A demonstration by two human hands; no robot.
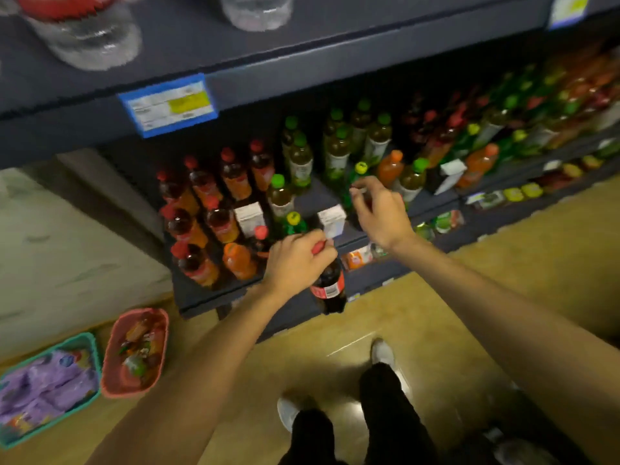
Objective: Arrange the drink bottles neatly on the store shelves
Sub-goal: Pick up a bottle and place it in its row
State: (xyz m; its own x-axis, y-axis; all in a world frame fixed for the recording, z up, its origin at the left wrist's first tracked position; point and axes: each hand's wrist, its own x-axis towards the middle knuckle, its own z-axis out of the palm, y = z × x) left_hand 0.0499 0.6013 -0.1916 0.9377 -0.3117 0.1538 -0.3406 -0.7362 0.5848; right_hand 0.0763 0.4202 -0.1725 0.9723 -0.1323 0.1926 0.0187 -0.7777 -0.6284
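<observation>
Both forearms (pixel 503 297) bare to the frame edge; no sleeves, watch or rings seen on the hands (pixel 295 260). Dark, loose trousers (pixel 382 414). Pale, white-looking shoes (pixel 382 354), rounded toes; the picture is blurred, so laces and markings unreadable.

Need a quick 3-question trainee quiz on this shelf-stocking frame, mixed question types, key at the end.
1. True or false: the left hand holds a dark cola bottle by its red cap end.
2. Multiple choice: the right hand is
A. resting on the floor
B. reaching among the bottles on the shelf
C. inside the pink basket
3. Fill in: beside the pink basket on the floor sits a ____ basket of purple packets.

Key: 1 true; 2 B; 3 teal
</observation>
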